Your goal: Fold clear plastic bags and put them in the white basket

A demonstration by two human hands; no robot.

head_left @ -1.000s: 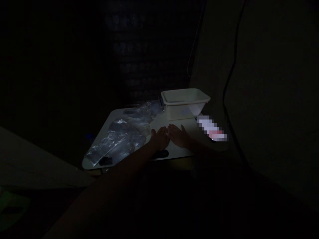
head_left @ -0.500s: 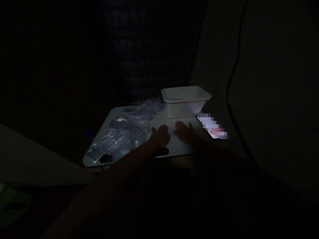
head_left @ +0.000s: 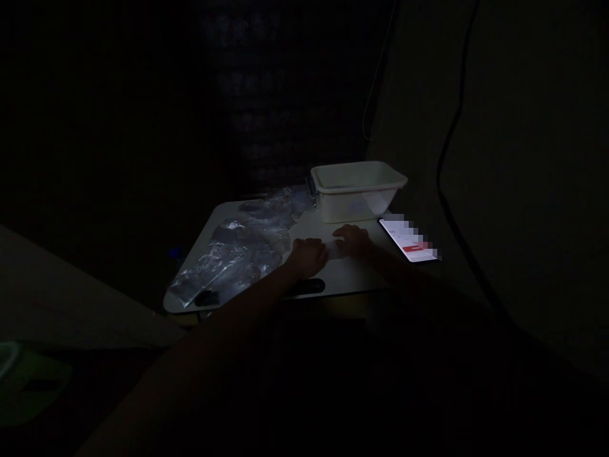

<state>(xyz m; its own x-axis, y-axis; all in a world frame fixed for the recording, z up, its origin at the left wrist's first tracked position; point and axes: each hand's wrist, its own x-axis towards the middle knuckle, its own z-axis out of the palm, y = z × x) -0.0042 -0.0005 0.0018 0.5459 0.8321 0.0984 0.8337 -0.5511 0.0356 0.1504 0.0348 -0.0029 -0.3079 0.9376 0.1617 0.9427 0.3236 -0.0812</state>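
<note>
In the dim head view, my left hand (head_left: 308, 258) rests on the white folding table (head_left: 304, 223), its fingers curled in at the left edge of a small pale sheet (head_left: 335, 249). What lies under those fingers is hidden. My right hand (head_left: 356, 240) is at the sheet's right side, fingers bent with a gap between them. The sheet looks thin and slightly see-through; darkness hides its exact kind. Left of my left hand, crumpled clear plastic bags (head_left: 233, 251) spread over the tabletop.
Behind my hands stands a white plastic tub (head_left: 356, 204). A lit phone (head_left: 412, 244) lies at the table's right edge. A dark cable (head_left: 445, 152) hangs along the right wall. The tabletop has dark slots (head_left: 309, 287) at its front edge.
Both hands were flat with fingers stretched out. Now the left fingers have curled in and the right fingers have bent at the pale sheet. The camera view has shifted slightly.
</note>
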